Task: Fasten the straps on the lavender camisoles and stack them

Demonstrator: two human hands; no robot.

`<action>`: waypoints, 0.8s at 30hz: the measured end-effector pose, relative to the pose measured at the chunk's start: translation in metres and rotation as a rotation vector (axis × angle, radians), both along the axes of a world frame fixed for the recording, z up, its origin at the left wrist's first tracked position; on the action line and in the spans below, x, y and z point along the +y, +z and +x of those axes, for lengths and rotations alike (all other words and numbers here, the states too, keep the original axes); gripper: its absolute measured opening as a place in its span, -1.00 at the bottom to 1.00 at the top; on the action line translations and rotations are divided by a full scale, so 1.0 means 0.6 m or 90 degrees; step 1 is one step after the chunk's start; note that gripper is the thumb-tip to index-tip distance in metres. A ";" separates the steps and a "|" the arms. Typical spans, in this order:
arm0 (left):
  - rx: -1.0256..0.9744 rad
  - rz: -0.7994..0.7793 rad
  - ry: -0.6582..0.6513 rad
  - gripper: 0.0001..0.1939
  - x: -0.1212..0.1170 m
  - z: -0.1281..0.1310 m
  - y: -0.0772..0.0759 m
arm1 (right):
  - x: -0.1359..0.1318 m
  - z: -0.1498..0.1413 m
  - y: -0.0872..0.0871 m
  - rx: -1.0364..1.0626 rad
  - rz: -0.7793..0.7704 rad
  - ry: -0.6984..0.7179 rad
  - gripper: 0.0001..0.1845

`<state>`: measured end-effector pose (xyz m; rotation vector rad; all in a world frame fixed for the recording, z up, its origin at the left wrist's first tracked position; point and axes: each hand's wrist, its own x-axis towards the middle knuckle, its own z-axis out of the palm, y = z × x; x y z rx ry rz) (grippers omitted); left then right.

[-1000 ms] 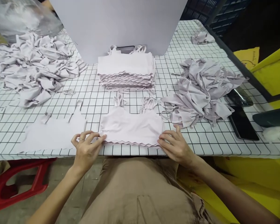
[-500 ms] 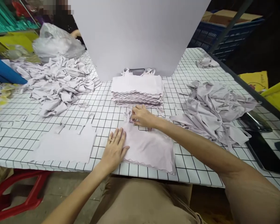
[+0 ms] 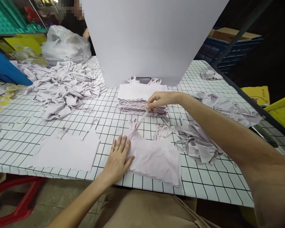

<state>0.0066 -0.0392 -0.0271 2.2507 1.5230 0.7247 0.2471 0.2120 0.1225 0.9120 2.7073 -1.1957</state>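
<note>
A pale lilac strappy top [image 3: 154, 158] lies flat at the table's front edge, with more layers showing under its wavy hem. My left hand [image 3: 118, 158], a ring on one finger, rests flat on its left side with fingers stretched. My right hand [image 3: 155, 100] pinches the end of one shoulder strap [image 3: 142, 119] and holds it taut, up and away from the top. Behind it stands a neat stack of folded tops [image 3: 135, 92], partly covered by my right hand. A single top [image 3: 66, 152] lies spread to the left, straps pointing away.
Loose garments form a heap [image 3: 64, 82] at the left and another heap [image 3: 199, 139] at the right, partly behind my right arm. A tall white board [image 3: 147, 41] rises behind the stack. A plastic bag [image 3: 66, 44] sits far left, near another person [image 3: 73, 23].
My right hand has moved away from the top's upper edge, drawing one strap out straight. My left hand stays pressed on the fabric. The view has shifted slightly.
</note>
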 end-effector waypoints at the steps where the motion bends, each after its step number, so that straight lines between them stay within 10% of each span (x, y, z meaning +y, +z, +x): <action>1: -0.092 -0.042 0.006 -0.45 0.003 0.005 0.012 | -0.014 -0.003 0.005 -0.008 0.057 -0.012 -0.52; 6: -0.769 -0.509 0.028 -0.58 0.039 0.052 0.082 | -0.175 -0.050 -0.006 -0.041 0.429 -0.075 -0.66; 9: -1.030 -0.678 0.041 -0.65 0.060 0.075 0.099 | -0.282 -0.059 -0.023 0.010 0.494 -0.013 -0.78; 16: -1.076 -0.735 0.078 -0.85 0.061 0.085 0.100 | -0.304 -0.011 -0.074 0.257 -0.005 -0.318 -0.70; 20: -1.065 -0.723 0.103 -0.84 0.065 0.083 0.106 | -0.274 -0.017 -0.109 0.241 -0.378 -0.355 -0.64; 24: -1.069 -0.709 0.110 -0.84 0.072 0.073 0.107 | -0.261 -0.022 -0.123 0.269 -0.502 -0.384 -0.56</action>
